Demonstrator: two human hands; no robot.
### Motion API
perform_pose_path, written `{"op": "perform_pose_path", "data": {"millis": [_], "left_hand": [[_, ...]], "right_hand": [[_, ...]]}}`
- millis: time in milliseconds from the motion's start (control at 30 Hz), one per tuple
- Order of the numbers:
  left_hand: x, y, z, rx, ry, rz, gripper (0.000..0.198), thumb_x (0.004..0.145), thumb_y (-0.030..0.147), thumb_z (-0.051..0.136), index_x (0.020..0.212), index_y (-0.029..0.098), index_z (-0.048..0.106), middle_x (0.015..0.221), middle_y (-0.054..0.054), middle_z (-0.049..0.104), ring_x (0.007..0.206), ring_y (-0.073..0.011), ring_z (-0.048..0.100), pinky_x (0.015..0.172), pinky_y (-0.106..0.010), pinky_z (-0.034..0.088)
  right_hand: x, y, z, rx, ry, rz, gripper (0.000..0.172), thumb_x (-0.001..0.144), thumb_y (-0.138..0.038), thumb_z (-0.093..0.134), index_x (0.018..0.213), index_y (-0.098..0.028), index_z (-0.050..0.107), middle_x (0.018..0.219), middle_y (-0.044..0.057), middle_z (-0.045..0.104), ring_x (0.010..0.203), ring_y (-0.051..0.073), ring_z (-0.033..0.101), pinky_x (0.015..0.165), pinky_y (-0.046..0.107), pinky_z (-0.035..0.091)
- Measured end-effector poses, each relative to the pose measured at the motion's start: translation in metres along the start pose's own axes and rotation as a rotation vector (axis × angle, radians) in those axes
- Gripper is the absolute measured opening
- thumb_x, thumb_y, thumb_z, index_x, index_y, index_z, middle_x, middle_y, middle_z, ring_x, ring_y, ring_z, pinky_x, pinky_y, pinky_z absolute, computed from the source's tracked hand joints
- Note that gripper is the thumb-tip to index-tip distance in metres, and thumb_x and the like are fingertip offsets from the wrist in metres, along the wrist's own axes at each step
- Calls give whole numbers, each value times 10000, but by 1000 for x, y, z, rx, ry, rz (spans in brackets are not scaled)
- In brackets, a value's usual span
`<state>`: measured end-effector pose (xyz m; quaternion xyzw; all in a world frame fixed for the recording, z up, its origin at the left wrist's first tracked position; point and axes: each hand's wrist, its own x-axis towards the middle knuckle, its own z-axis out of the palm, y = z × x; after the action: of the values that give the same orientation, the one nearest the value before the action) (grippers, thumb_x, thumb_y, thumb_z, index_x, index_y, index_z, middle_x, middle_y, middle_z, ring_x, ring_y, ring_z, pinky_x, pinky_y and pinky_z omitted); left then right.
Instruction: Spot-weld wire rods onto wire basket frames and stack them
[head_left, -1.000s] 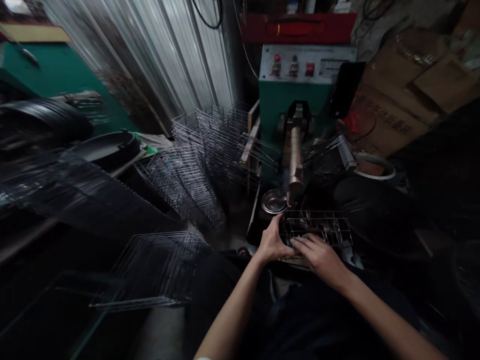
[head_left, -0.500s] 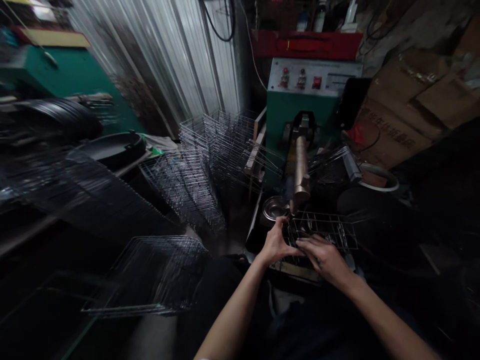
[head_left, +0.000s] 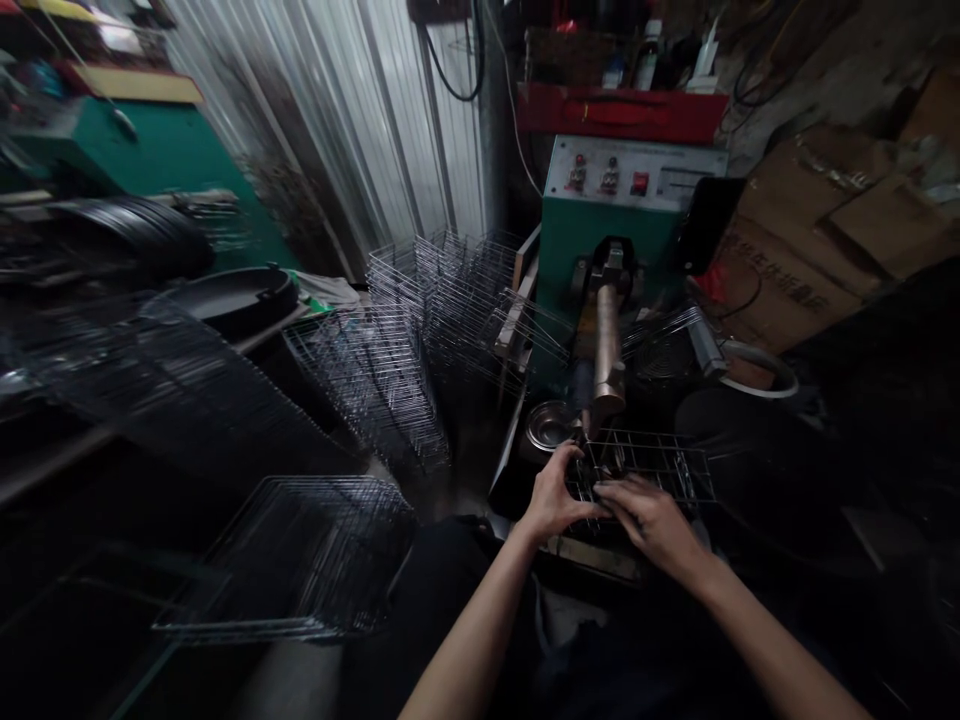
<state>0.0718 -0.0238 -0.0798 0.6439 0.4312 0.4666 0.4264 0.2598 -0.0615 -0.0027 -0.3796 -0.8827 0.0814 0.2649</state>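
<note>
A wire rack (head_left: pixel 656 455) of thin metal rods lies under the copper-coloured electrode arm (head_left: pixel 607 345) of a green spot welder (head_left: pixel 559 235). My left hand (head_left: pixel 553 497) grips the rack's left end, its index finger close to the electrode tip (head_left: pixel 589 420) and its thumb stretched toward my right hand. My right hand (head_left: pixel 649 515) is closed at the rack's near side, fingertips on the wires. Whether a smaller part is also pinched there is too dark to see. A round metal dish (head_left: pixel 551 425) sits just beyond my left hand.
Stacked wire racks (head_left: pixel 375 375) stand left of the welder, with more wire frames (head_left: pixel 300 560) lower left. A black round pan (head_left: pixel 232 300) rests behind them. Cardboard boxes (head_left: pixel 810 240) are piled at right, near a metal ring (head_left: pixel 784 375). A red toolbox (head_left: pixel 622 110) tops the welder.
The view has tilted slightly, so the surroundings sit a little lower in the picture. Both hands stay at the rack in nearly the same pose.
</note>
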Motion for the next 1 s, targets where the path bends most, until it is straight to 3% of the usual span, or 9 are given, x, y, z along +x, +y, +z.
{"op": "perform_pose_path", "data": {"millis": [200,833,1000], "left_hand": [[-2,1,-1,91,7,25,763,541,352,926,1201,274,550,1531,-87,427,1331,-337,512,1098,-474,445],[5,5,-2,78,11,35,773,511,413,940,1172,257,573,1446,-85,510,1284,-327,546,1076,-435,460],[1,9,-5,107,-3,30,720,574,384,906,1194,274,556,1438,-61,507,1292,-315,538,1093,-426,440]], "right_hand": [[-7,4,6,-18,13,-13,325,951,-101,517,1205,-227,673,1121,77,760,1006,234,732,965,467,571],[-2,9,7,13,48,-13,312,973,-119,501,1202,-240,676,1111,67,762,1003,233,729,951,454,572],[1,7,5,60,44,20,316,973,-132,502,1208,-233,688,1073,81,766,969,225,729,914,415,588]]}}
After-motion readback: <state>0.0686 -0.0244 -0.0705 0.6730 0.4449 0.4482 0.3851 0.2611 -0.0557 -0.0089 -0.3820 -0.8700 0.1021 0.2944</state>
